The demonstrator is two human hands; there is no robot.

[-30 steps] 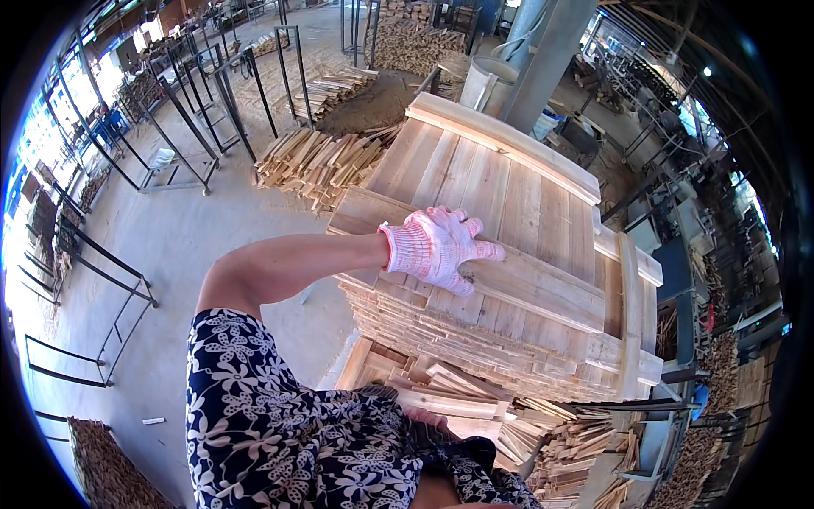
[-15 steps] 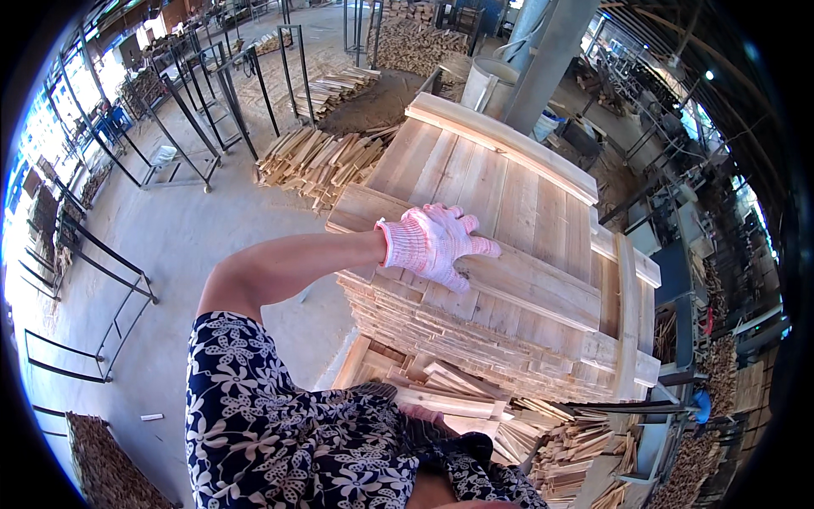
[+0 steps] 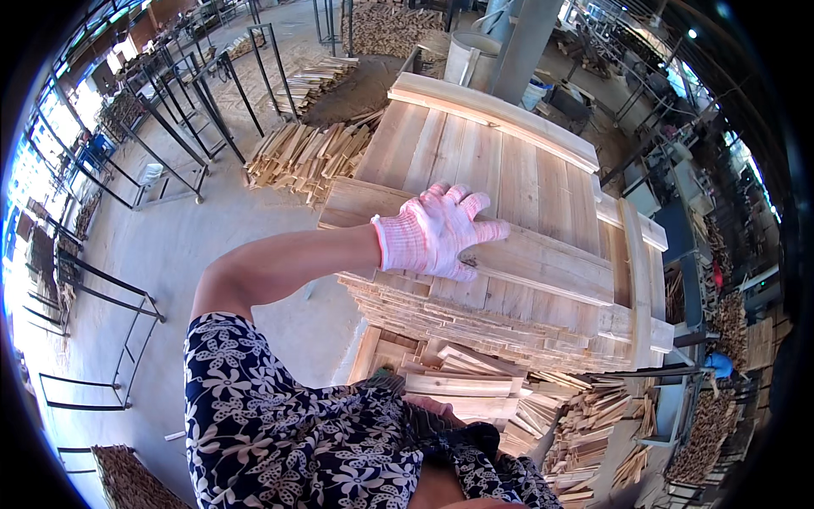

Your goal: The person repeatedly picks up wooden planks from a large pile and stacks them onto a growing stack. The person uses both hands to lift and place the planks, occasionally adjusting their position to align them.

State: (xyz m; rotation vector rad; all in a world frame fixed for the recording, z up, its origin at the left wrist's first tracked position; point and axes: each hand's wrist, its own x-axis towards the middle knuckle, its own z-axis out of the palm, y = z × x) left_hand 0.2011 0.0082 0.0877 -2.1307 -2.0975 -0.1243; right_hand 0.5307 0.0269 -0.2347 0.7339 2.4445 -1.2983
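Observation:
My left hand (image 3: 437, 231), in a pink-and-white knit glove, rests palm down with its fingers spread. It lies on a long pale wooden board (image 3: 547, 270) that crosses the top of a waist-high stack of planks (image 3: 475, 316). The thumb is by the board's near edge, and the other fingers reach over toward the far side. Under it, flat planks (image 3: 517, 182) sit side by side in a panel-like layer. A thicker wooden strip (image 3: 496, 119) runs along the stack's far edge, and another strip (image 3: 640, 284) stands along its right end. My right hand is out of view.
Below the stack's near side lie loose boards (image 3: 462, 386) and offcuts (image 3: 585, 437). A pile of wood strips (image 3: 309, 161) is on the concrete floor (image 3: 246, 212) beyond it. Black metal frames (image 3: 165, 174) stand to the left. A grey post (image 3: 526, 51) and a bucket (image 3: 471, 58) are behind.
The view has shifted slightly, so the stack appears a little higher and farther right at its right end. My left hand stays on the board, its upper fingers a little more spread.

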